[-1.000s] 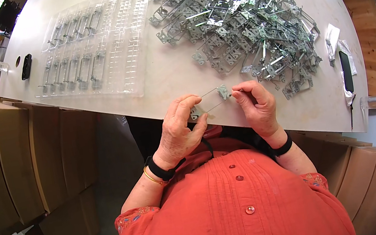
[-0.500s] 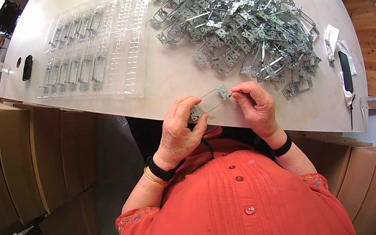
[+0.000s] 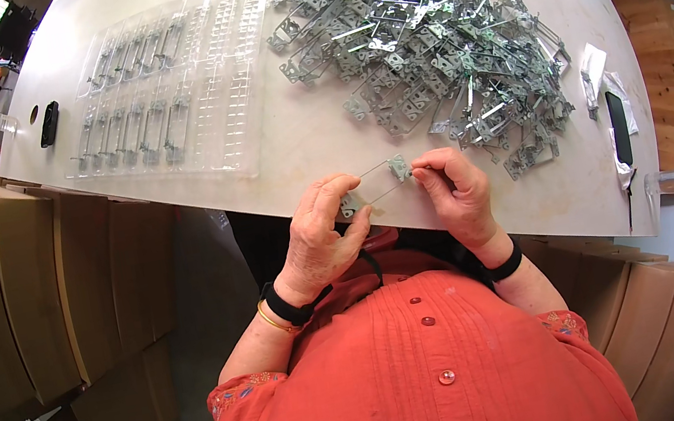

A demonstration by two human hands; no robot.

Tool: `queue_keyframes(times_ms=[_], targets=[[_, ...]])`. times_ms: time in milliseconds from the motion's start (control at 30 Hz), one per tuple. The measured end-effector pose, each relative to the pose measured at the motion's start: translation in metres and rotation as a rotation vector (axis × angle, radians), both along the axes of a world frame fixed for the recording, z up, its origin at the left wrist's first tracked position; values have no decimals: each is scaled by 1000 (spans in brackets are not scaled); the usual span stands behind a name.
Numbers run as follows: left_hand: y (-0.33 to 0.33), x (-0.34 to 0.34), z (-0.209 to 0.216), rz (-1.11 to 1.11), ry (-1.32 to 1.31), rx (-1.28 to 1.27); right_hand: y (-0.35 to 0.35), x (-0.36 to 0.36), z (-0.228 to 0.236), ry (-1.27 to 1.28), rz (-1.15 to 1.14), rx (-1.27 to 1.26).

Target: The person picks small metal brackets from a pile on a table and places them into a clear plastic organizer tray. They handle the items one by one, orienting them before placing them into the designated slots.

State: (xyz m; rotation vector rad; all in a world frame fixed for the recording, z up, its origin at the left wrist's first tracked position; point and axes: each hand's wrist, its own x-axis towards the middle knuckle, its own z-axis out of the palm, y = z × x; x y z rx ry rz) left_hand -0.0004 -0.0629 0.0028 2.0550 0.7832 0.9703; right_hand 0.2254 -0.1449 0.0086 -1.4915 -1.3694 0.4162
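Note:
Over the table's near edge I hold a metal bracket assembly [image 3: 398, 168], two small plates joined by a pair of thin rods. My left hand [image 3: 324, 229] is closed round its left plate, thumb and fingers on either side. At the other plate, my right hand [image 3: 458, 195] pinches the outer end between thumb and forefinger; the fingertips hide exactly what they grip. Beyond my hands lies a large heap of similar metal assemblies [image 3: 423, 33]. To the left, a clear plastic tray [image 3: 228, 130] carries two rows of these parts, with bare slots on its right side.
A black oblong device [image 3: 49, 123] lies left of the tray. On the right edge of the table [image 3: 289, 142] are a dark slim object [image 3: 619, 129] with white wrapping and a clear cylinder [image 3: 673, 183]. Cardboard boxes [image 3: 36, 291] stand at the left, more at lower right.
Almost nothing differs. My right hand and the right plate of the bracket assembly have shifted very slightly left; my left hand keeps its hold.

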Motion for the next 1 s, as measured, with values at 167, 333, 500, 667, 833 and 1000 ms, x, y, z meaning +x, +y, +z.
queue_keyframes(times_ms=[167, 333, 500, 667, 833, 1000], targets=[[0, 1, 0, -2, -2, 4, 1, 0, 2, -36, -1, 23], [0, 3, 0, -13, -13, 22, -4, 3, -1, -20, 12, -16], [0, 3, 2, -18, 7, 44, -3, -1, -9, 185, -41, 27], [-2, 6, 1, -64, -1, 15, -1, 0, -10, 203, -64, 32], [-3, 7, 0, -61, -5, 4, -2, 1, -12, 141, -86, -6], [-1, 7, 0, -62, 9, 35, 0, 0, -10, 99, -89, 1]])
